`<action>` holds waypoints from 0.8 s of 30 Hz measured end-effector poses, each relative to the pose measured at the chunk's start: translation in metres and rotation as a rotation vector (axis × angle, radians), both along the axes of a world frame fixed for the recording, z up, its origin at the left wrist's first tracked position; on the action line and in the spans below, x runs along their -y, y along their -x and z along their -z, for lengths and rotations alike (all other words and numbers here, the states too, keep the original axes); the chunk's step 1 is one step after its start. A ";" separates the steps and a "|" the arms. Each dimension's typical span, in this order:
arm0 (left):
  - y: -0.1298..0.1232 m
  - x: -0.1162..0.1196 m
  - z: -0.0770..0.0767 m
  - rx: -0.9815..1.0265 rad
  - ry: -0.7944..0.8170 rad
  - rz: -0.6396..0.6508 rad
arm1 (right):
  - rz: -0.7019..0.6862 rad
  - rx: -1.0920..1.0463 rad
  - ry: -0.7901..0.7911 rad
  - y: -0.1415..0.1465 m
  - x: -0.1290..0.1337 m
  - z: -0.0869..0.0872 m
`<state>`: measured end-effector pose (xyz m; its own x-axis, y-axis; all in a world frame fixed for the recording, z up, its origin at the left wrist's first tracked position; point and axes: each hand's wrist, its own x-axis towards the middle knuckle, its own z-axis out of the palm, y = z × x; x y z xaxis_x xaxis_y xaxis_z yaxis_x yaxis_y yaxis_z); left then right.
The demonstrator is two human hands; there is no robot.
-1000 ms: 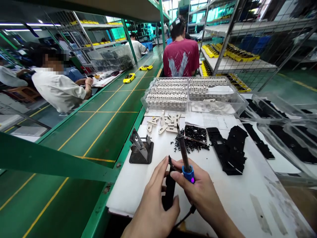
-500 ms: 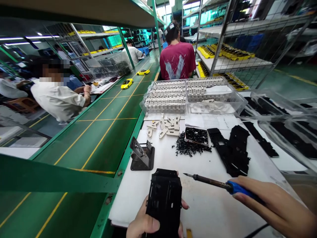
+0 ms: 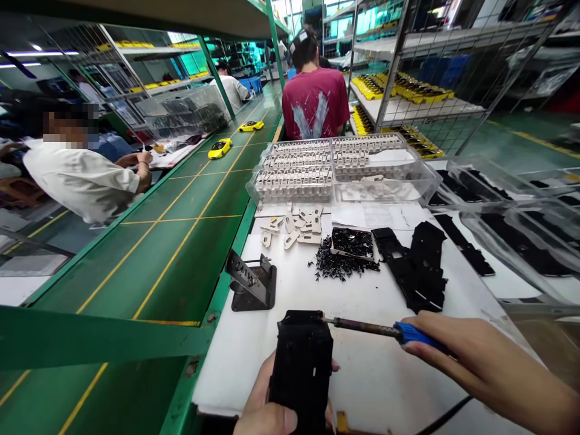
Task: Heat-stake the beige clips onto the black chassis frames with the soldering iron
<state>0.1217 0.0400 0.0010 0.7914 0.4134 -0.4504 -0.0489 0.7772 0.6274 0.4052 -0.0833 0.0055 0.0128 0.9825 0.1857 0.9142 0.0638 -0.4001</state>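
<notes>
you're at a white bench (image 3: 235, 362) beside a green conveyor belt (image 3: 172, 266), with a wire shelf rack (image 3: 421, 78) ahead on the right and a co-worker in a maroon shirt (image 3: 315, 103) standing beyond the bench. across the belt sits a co-worker in a white shirt (image 3: 77, 175). a clear plastic tray (image 3: 385, 192) of beige parts stands at the bench's far end. the black plastic frame (image 3: 301, 368) is upright at the bench's near edge, its flat face pitted with rectangular openings. your left hand (image 3: 267, 417) has it clamped, with the fingers (image 3: 335, 365) showing past its right side. your right hand (image 3: 489, 362) is closed around the blue handle of a soldering iron (image 3: 362, 327), whose dark metal shaft runs left to the frame's top right corner; the tip is hidden there, so you can't tell exactly where it lands. nearer the middle of the bench lie more black frames (image 3: 410, 266), a scatter of spiky black plastic clippings (image 3: 338, 266), loose beige pieces (image 3: 299, 226) and a dark metal iron stand (image 3: 251, 284), empty of the iron.
</notes>
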 end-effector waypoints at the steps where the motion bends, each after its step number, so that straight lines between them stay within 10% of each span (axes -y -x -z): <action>1: 0.000 0.000 0.000 -0.008 -0.004 -0.004 | 0.003 -0.005 0.015 0.000 0.000 0.000; 12: -0.001 0.005 -0.006 0.006 0.086 -0.062 | 0.085 -0.141 0.336 -0.001 0.007 -0.001; 24: 0.010 0.003 0.003 0.016 0.046 -0.063 | 0.079 -0.053 0.146 0.008 0.004 -0.008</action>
<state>0.1116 0.0372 -0.0016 0.7716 0.4421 -0.4574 -0.1085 0.8000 0.5901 0.3974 -0.0875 0.0131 0.0965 0.9946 0.0381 0.8916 -0.0694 -0.4475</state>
